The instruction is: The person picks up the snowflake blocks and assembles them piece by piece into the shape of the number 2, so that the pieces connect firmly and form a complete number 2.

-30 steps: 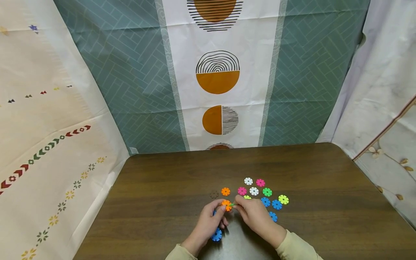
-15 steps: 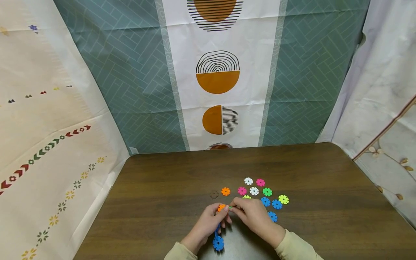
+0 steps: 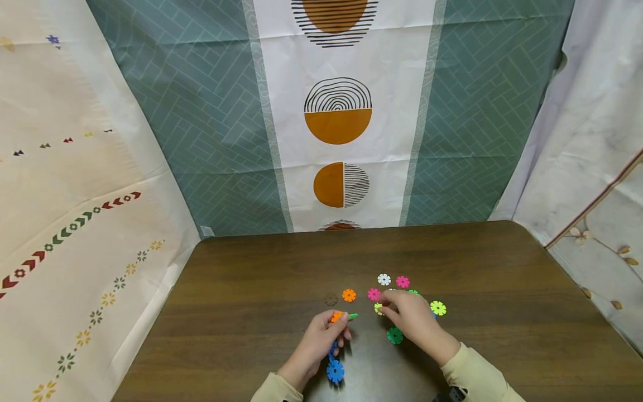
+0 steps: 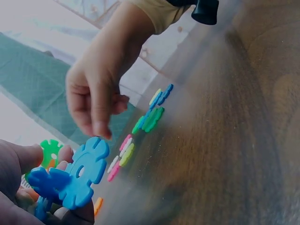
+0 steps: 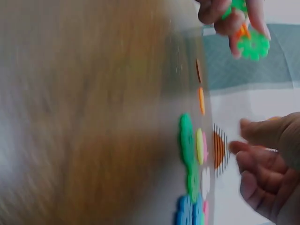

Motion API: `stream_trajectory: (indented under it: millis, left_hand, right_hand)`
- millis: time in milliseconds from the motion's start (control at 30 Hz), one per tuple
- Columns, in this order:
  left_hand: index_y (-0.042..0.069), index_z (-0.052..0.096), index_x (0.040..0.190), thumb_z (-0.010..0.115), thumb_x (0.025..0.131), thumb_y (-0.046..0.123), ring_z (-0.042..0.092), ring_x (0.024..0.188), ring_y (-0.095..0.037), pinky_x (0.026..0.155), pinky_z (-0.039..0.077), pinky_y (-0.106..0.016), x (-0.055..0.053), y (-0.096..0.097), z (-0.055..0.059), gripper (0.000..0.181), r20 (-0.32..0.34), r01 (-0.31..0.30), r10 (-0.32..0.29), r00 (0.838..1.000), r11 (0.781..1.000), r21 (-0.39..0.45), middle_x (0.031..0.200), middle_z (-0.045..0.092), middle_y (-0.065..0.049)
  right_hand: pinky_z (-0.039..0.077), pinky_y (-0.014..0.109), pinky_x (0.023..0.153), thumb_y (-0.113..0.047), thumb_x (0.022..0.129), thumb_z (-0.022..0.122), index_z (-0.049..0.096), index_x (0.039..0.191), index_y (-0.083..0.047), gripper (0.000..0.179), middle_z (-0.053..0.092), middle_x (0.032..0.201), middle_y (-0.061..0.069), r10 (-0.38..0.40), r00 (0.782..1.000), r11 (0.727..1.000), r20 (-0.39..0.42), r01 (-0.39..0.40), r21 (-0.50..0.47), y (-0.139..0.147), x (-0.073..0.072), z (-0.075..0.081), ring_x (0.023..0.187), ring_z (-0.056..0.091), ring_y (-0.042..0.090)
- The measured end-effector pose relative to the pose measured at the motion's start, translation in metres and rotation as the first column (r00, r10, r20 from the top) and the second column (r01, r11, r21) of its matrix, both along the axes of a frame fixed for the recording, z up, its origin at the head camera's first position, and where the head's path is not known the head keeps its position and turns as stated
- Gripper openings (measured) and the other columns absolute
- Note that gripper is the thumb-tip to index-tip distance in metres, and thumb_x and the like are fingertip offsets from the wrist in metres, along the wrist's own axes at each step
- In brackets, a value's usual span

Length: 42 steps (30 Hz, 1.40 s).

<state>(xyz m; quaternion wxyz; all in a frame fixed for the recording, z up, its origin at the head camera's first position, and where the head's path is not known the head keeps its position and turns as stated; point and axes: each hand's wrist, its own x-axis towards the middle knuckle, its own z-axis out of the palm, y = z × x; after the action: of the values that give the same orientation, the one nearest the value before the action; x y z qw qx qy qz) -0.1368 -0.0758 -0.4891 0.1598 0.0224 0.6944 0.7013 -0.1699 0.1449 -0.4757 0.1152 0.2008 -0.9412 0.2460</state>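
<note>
Read the wood-grained surface [image 3: 241, 312] as a clock face centred on your left hand [image 3: 321, 334], with twelve at the far edge; that hand has its fingers and thumb curled round a group of fitted discs; an orange disc [image 3: 336, 317] shows at the thumb, a bright green disc [image 3: 353, 316] juts toward two o'clock, and joined blue discs [image 4: 91, 173] hang below between five and six; you cannot tell whether the blue and orange parts meet behind the fingers.

Your right hand [image 3: 409, 317] is at three o'clock, above the loose pieces, thumb and forefinger slightly apart with nothing visible between them; a yellow disc [image 3: 376, 309] lies by its fingertips at two o'clock, contact unclear.

The discs look like plastic, so expect them light, stiff and rather slick; pinch them by the flat faces near the rim, leaving the notches free; steady the group close to a joint, since slotted fits may twist loose.

Each disc is a thin, flat flower shape with a notched edge and central hole; a dark green disc [image 3: 394, 335] lies at three o'clock, a loose orange one [image 3: 345, 295] at one; behind hangs creased, patterned teal cloth [image 3: 221, 123].
</note>
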Motion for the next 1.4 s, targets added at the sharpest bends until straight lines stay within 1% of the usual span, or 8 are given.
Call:
stream_trajectory:
  millis: [167,300,467,633,767,867,1067,1400]
  left_hand:
    - [-0.009,0.057,0.098,0.053,0.102,0.026,0.041,0.047,-0.008,0.043,0.038,-0.019,0.001,-0.001,0.003,0.035,0.010,0.004,-0.004,1.000,1.000,-0.003,0.066,0.059,0.002]
    - [-0.006,0.057,0.097,0.053,0.102,0.026,0.041,0.047,-0.008,0.044,0.038,-0.020,0.002,-0.002,0.002,0.033,0.024,0.014,-0.014,1.000,1.000,0.002,0.065,0.058,0.002]
    - [-0.005,0.058,0.098,0.052,0.102,0.027,0.041,0.048,-0.009,0.045,0.039,-0.021,0.001,-0.001,-0.001,0.033,0.029,0.021,-0.021,0.999,1.000,0.002,0.066,0.058,0.002]
    - [-0.004,0.058,0.096,0.053,0.102,0.028,0.041,0.049,-0.009,0.045,0.039,-0.021,0.001,-0.002,-0.002,0.034,0.029,0.014,-0.015,0.999,1.000,0.001,0.066,0.058,0.002]
    - [-0.005,0.058,0.097,0.053,0.102,0.028,0.042,0.049,-0.009,0.045,0.039,-0.021,0.001,-0.002,-0.003,0.033,0.024,0.010,-0.010,1.000,1.000,-0.002,0.067,0.059,0.002]
    - [-0.005,0.059,0.102,0.052,0.102,0.027,0.042,0.049,-0.010,0.045,0.039,-0.021,0.001,-0.002,-0.003,0.033,0.019,0.008,-0.008,1.000,1.000,-0.005,0.068,0.059,0.002]
    - [-0.007,0.058,0.106,0.052,0.102,0.028,0.043,0.050,-0.010,0.045,0.040,-0.021,0.003,0.000,-0.002,0.036,0.009,0.007,-0.007,1.000,1.000,0.004,0.068,0.059,0.002]
    - [-0.006,0.059,0.107,0.053,0.102,0.028,0.042,0.050,-0.009,0.045,0.038,-0.021,0.005,0.002,-0.001,0.035,-0.003,0.028,-0.028,1.000,0.999,0.020,0.069,0.059,0.001]
  right_hand:
    - [0.052,0.038,0.070,-0.015,0.076,0.084,0.074,0.093,-0.014,0.020,0.067,0.084,-0.004,-0.003,0.999,0.995,0.053,-0.002,0.101,0.006,-0.009,-0.005,0.080,0.063,0.017]
    - [0.049,0.036,0.062,-0.019,0.073,0.085,0.072,0.091,-0.016,0.022,0.059,0.078,-0.005,-0.005,0.999,0.987,0.054,-0.003,0.158,0.005,-0.013,-0.012,0.074,0.057,0.016]
    - [0.042,0.032,0.054,-0.017,0.070,0.088,0.059,0.077,-0.016,0.030,0.048,0.075,-0.005,-0.024,0.998,0.990,0.053,0.016,0.143,0.004,-0.013,-0.016,0.067,0.049,0.013]
    - [0.034,0.028,0.053,-0.015,0.072,0.087,0.047,0.077,-0.016,0.040,0.041,0.068,-0.006,-0.033,0.992,0.995,0.120,0.021,0.099,0.003,-0.011,-0.013,0.061,0.040,0.012]
    - [0.037,0.025,0.054,-0.014,0.080,0.081,0.053,0.078,-0.018,0.028,0.049,0.064,-0.010,-0.019,0.980,1.000,0.200,0.020,-0.003,0.003,-0.008,-0.011,0.059,0.045,0.007]
    - [0.044,0.025,0.052,-0.012,0.088,0.072,0.061,0.080,-0.018,0.015,0.060,0.068,-0.008,0.062,0.964,0.988,0.259,-0.023,-0.151,0.002,-0.004,-0.007,0.056,0.051,0.007]
    - [0.048,0.029,0.047,-0.018,0.099,0.059,0.063,0.088,-0.010,0.014,0.070,0.077,0.006,0.267,0.895,0.899,0.357,-0.098,-0.427,0.000,0.006,0.002,0.049,0.055,0.016]
    - [0.046,0.026,0.045,-0.018,0.098,0.061,0.067,0.096,-0.006,0.014,0.071,0.077,0.011,0.350,0.852,0.848,0.389,-0.112,-0.518,-0.007,0.012,0.005,0.047,0.051,0.010]
